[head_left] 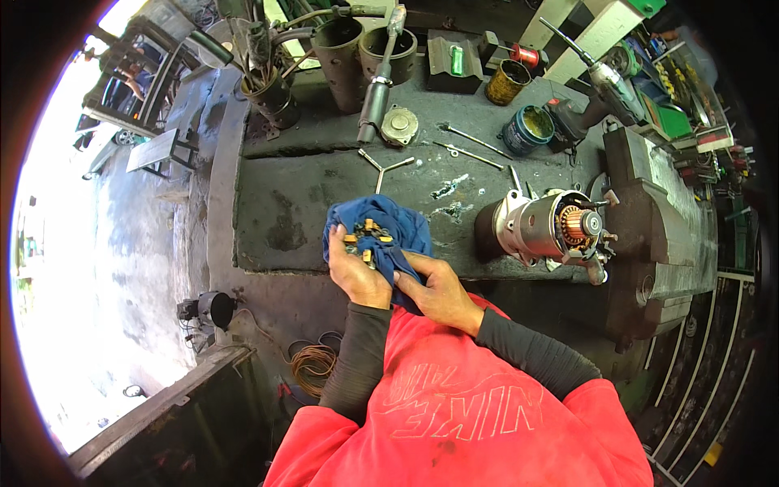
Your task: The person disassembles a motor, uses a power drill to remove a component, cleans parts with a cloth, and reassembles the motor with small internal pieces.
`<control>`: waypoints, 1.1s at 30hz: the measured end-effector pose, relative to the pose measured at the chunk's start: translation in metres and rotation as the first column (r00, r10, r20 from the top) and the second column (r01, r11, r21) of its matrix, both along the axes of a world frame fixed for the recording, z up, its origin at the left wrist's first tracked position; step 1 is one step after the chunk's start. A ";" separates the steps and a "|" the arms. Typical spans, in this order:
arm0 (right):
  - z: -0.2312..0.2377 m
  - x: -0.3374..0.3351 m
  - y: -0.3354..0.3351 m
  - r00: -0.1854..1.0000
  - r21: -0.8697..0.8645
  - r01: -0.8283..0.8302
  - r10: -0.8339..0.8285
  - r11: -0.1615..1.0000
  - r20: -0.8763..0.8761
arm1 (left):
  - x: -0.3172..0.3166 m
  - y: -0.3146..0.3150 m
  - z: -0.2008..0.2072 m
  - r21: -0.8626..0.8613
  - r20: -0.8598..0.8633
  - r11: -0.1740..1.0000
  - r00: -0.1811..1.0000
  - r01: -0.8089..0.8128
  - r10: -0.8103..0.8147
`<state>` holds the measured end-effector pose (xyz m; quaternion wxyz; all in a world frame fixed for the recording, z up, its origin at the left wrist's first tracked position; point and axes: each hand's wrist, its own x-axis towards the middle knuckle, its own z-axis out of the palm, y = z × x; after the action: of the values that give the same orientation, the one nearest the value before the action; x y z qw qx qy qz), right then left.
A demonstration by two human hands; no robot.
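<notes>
My left hand point(357, 272) is closed around a small round brush holder point(369, 241) with copper-coloured blocks, wrapped in a blue rag point(406, 219). The rag's folds cover most of the part. From the right, my right hand point(442, 294) pinches the rag's lower end between bent fingers. Both hands are over the bench's front edge, close to my chest. To their right lies a starter motor point(527, 223) on its side, its copper armature end point(572, 226) facing right. A three-way socket wrench point(381, 168) rests just beyond the rag.
Farther back on the dark workbench point(276, 183) are a round metal end cover point(399, 125), long thin bolts point(479, 142), a blue grease can point(527, 131) and a yellowed can point(509, 82). A heavy vise point(657, 211) stands right; a power tool point(604, 89) sits behind. Coiled cable point(312, 369) lies below left.
</notes>
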<state>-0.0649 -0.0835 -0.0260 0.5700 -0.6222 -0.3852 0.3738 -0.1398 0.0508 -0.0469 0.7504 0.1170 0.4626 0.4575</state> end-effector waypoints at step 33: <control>0.063 0.036 -0.013 0.961 -0.002 0.267 -0.267 0.964 -0.069 | -0.010 -0.002 0.040 0.584 -0.159 0.769 0.966 0.260 -0.206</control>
<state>-0.0286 -0.0961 0.0371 0.6302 -0.6532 -0.2794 0.3133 -0.1502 0.0489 -0.0074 0.7049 0.4245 0.3072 0.4781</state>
